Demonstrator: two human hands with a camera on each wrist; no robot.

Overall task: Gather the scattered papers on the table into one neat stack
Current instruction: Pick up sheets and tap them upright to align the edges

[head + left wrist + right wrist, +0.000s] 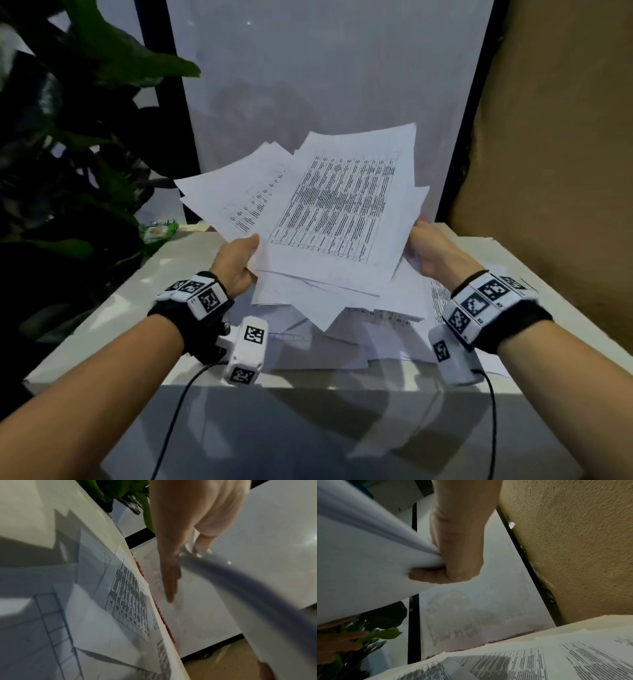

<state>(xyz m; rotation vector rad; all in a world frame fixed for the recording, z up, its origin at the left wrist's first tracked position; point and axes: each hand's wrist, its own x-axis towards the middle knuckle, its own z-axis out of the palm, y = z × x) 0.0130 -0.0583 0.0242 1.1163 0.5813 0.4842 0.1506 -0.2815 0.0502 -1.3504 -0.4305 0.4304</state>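
Two hands lift a fanned bundle of papers above the table.

The table (pixel 113 308) bears more loose sheets (pixel 387 339), too overlapped to count; the bundle (pixel 325 219) hangs between left hand (pixel 236 260) and right hand (pixel 435 253), each gripping one edge.

The right hand (pixel 453 550) comes down from the top. Its fingers are curled, and the thumb (pixel 426 575) is tucked under. It pinches the edge of a bunch of white papers (pixel 359 563). The bunch spreads out to the left and looks blurry. More papers (pixel 530 661) with printed tables lie flat on the pale table (pixel 570 622) at the bottom. A bumpy tan wall (pixel 573 547) is on the right. A grey-white panel (pixel 471 601) with black edges stands behind the hand. Green leaves (pixel 385 634) show at the lower left. Blurry fingers of another hand (pixel 339 639) show under the bunch there.
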